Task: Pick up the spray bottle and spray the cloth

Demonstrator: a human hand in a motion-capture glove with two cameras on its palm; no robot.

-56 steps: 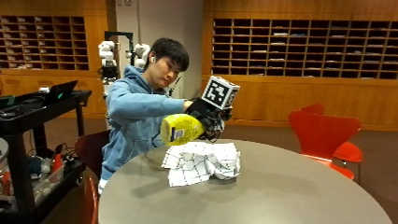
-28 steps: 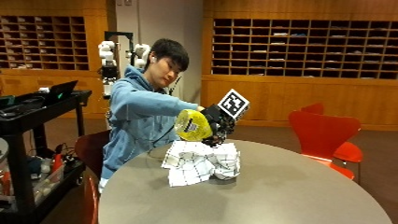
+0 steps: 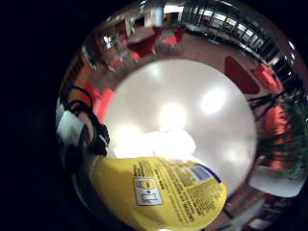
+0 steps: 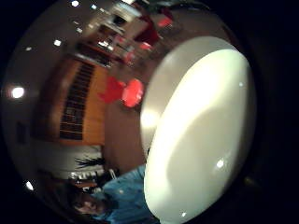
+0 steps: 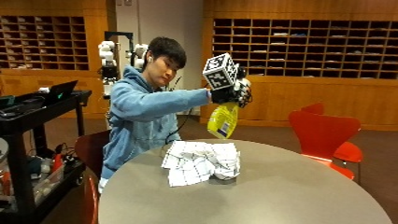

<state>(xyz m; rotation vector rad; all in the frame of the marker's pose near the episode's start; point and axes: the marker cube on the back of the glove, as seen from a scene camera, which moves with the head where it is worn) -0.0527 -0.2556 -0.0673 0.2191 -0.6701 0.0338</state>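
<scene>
Gloved hand point(image 5: 231, 94) grips glossy yellow spray bottle point(image 5: 223, 120) above crumpled checked cloth point(image 5: 201, 161).

Lighting's warm and pretty even from where I'm watching, all overhead stuff. The desk point(image 5: 298, 196) catches a soft sheen in the outside view, and the crumpled cloth point(image 5: 202, 161) drops only a small shadow right under itself. Palm views are rougher: ceiling lights bounce off the desktop as big white blobs, basically blown out on the thumb side. The yellow spray bottle point(image 3: 163, 192) label is close to the lens but still readable-ish. Everything bends hard toward the rims, and the background chairs smear into red blur.
</scene>
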